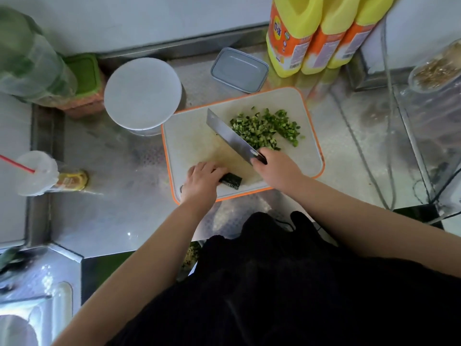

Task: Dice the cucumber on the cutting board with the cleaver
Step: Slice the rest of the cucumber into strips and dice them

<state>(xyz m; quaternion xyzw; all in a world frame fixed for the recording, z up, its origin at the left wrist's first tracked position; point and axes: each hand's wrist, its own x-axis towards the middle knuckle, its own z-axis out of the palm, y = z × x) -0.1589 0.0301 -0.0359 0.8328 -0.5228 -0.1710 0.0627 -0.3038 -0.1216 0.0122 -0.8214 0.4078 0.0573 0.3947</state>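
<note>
Shiny metal covers the desk (119, 221), and a white cutting board (189, 143) with an orange rim sits toward its back right, near three yellow bottles (321, 38) against the wall. At the board's near left corner lies the remaining cucumber piece (231, 181), dark-skinned, its long axis running left to right with the cut end pointing toward the board's right edge. The left hand (200, 182) covers its left part, fingers curled down over it and holding it against the board. Just to the right, the right hand (277, 168) grips the handle of the cleaver (230, 134), fingers wrapped tight. The blade slants from the hand up and left toward the board's far left corner, apart from the cucumber piece. Beyond the blade, a heap of diced cucumber (267, 128) fills the board's far right part. A round white lidded tub (142, 93) stands just off the board's far left corner.
</note>
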